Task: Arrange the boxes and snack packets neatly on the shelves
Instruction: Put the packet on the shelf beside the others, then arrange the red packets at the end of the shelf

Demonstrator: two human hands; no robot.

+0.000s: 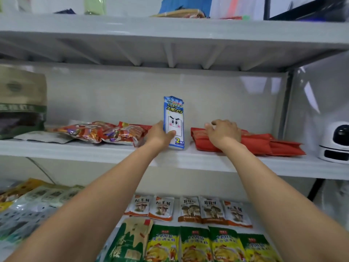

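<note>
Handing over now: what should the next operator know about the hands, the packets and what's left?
Left hand holds the blue packet upright on the middle shelf.
Right hand rests on the red packets; grip unclear.
Foil bags lie loose to the left.
Done: lower-shelf sachets sit in rows.
To do: place the blue packet, square the red packets, tidy the foil bags.

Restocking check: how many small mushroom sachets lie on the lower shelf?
5 mushroom sachets: two at left, three overlapping at right, one row; others may be hidden.
</note>
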